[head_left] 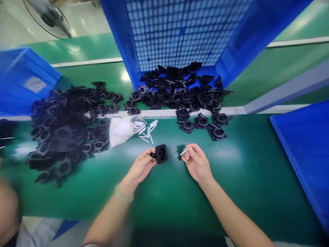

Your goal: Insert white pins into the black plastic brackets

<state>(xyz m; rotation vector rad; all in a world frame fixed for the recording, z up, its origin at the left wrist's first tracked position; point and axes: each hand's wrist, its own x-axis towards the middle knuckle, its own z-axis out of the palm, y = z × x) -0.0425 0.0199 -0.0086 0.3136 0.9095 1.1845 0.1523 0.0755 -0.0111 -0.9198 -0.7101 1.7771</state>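
My left hand (pixel 144 165) is closed around the edge of a black plastic housing (pixel 161 154), its round hollow facing up toward me and a short pipe stub pointing left. In my right hand (pixel 197 161), thumb and fingers pinch a thin white pin (pixel 184 151), which points left toward the housing but stays apart from it. Beyond my left hand, several loose white pins (pixel 148 132) are scattered by the mouth of a clear plastic bag (pixel 120 132). Several more black housings (pixel 202 121) lie on the green table beyond my right hand.
A tipped blue crate (pixel 123 41) spills black housings at the back. A big heap of them (pixel 59 127) covers the left. Blue bins stand at far left (pixel 23 79) and right (pixel 305 154). Another person's arm (pixel 7 206) is at the left edge. A fan (pixel 48 17) stands behind.
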